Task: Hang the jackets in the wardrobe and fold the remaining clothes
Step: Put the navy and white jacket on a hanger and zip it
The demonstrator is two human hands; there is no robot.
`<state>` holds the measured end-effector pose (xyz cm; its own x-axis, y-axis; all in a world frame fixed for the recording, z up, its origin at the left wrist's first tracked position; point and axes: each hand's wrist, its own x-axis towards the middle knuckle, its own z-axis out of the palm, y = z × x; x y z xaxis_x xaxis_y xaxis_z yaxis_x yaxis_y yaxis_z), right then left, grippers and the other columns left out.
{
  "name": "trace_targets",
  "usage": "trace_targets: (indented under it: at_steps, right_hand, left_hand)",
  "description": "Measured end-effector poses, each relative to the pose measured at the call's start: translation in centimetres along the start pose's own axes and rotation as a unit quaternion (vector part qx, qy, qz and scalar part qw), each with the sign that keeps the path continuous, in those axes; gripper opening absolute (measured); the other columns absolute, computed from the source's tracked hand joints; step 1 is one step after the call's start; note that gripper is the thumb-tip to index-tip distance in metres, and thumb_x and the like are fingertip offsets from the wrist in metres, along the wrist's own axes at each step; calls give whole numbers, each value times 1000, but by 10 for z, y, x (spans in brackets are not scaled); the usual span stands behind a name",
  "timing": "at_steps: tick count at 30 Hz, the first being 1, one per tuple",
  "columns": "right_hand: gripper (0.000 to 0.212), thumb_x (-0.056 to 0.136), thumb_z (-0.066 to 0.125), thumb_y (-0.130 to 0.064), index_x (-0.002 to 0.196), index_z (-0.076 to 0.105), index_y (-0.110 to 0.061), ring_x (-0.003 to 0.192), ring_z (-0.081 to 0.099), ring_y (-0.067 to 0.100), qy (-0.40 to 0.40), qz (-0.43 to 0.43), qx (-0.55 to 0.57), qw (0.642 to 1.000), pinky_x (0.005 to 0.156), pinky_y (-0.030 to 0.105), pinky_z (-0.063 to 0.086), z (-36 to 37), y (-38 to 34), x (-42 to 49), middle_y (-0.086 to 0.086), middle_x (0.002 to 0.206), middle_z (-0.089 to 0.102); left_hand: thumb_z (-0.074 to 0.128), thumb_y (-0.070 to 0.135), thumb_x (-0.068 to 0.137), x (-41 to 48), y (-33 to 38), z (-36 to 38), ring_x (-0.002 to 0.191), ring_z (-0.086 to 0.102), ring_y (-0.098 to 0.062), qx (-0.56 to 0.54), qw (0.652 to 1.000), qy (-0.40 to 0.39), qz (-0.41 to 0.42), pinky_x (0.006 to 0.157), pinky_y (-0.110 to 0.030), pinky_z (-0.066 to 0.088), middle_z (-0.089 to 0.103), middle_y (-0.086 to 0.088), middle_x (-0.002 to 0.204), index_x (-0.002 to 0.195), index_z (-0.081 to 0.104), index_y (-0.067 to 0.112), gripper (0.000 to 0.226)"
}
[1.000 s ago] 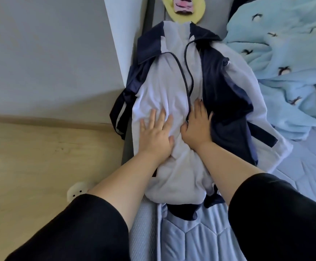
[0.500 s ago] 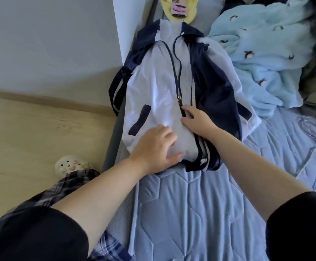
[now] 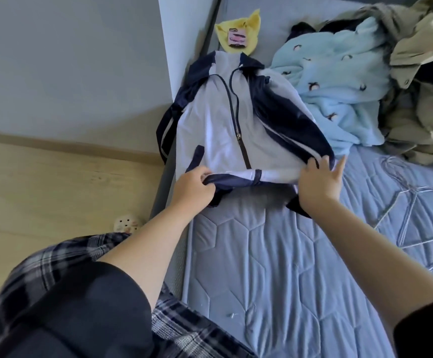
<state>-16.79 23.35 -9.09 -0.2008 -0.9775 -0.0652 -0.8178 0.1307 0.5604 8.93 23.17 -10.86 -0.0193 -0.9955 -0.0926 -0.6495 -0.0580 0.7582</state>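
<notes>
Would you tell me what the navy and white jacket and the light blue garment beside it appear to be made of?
The jacket looks like a thin, smooth synthetic, perhaps polyester: its navy panels show a slight sheen and it lies flat with soft creases. The light blue garment looks like fleece or plush: matte, fuzzy and thick in its folds. Neither fibre can be confirmed by sight.

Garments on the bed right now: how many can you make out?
3, possibly more. The white and navy jacket lies flat at the bed's left edge, both hands at its hem. The light blue fleece sits right of it. A khaki coat is heaped far right, maybe hiding others.
</notes>
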Motion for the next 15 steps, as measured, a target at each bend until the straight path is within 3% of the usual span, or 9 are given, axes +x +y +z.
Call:
trace_targets:
  at_steps: [1, 3, 5, 7, 9, 11, 13, 15]
  right_hand:
    - [51, 88, 50, -26, 138, 42, -17, 141, 14, 32, 4, 19, 25, 999, 112, 62, 2, -1, 4, 2, 6, 148, 28]
    - [63, 83, 54, -19, 142, 33, -15, 145, 3, 33, 64, -26, 136, 988, 112, 62, 1, -5, -6, -1, 10, 155, 16]
    - [78, 83, 59, -31, 149, 20, -15, 147, 3, 29, 108, -144, 243, 953, 114, 57, 1, -17, -32, -18, 10, 158, 14]
    - [88, 80, 64, -46, 149, 21, -15, 145, 13, 29, 120, -189, 296, 929, 116, 53, 7, -24, -61, -28, 10, 156, 22]
    - [76, 75, 71, -41, 137, 42, -8, 136, 32, 33, 149, -154, 341, 915, 112, 54, 18, -32, -77, -25, 16, 145, 38]
    - [47, 68, 75, -23, 107, 60, 0, 117, 50, 40, 221, -120, 397, 883, 103, 58, 31, -39, -80, -16, 22, 125, 54]
    - [26, 65, 71, -11, 85, 62, 1, 100, 58, 41, 329, -109, 414, 842, 94, 62, 39, -39, -79, -10, 24, 110, 60]
    - [19, 67, 59, -9, 84, 62, -1, 97, 58, 41, 379, -96, 407, 826, 95, 63, 39, -33, -77, -7, 23, 109, 60]
  left_hand:
    - [48, 8, 79, -1, 2, -2, 68, 53, -3, -28, 1000, -2, -14, 53, -17, 36, 57, 15, 73, 81, 58, 27, 21]
    - [46, 8, 80, -2, 3, -4, 60, 48, -10, -52, 998, -11, -18, 48, -13, 32, 52, 8, 64, 78, 57, 16, 13]
    - [44, 9, 82, -2, 3, -4, 60, 43, -17, -72, 997, -10, -17, 51, -21, 31, 47, -4, 65, 81, 53, 2, 12]
    - [43, 10, 83, -3, 6, -5, 65, 45, -21, -92, 996, -16, -9, 58, -28, 34, 48, -14, 69, 84, 53, -2, 16]
    - [45, 13, 81, -6, 12, -7, 66, 47, -22, -103, 994, -20, 15, 60, -30, 34, 52, -13, 69, 80, 54, 1, 15]
    - [48, 17, 76, -10, 15, -9, 63, 45, -19, -94, 995, -4, 40, 58, -29, 34, 52, -7, 65, 74, 53, 5, 13]
    - [53, 11, 76, -14, 12, -10, 63, 47, -18, -39, 995, 35, 81, 58, -29, 36, 55, -4, 68, 74, 55, 8, 4]
    - [58, 3, 75, -16, 3, -15, 75, 54, -21, 68, 984, 93, 134, 62, -31, 41, 62, -3, 82, 86, 64, 10, 14]
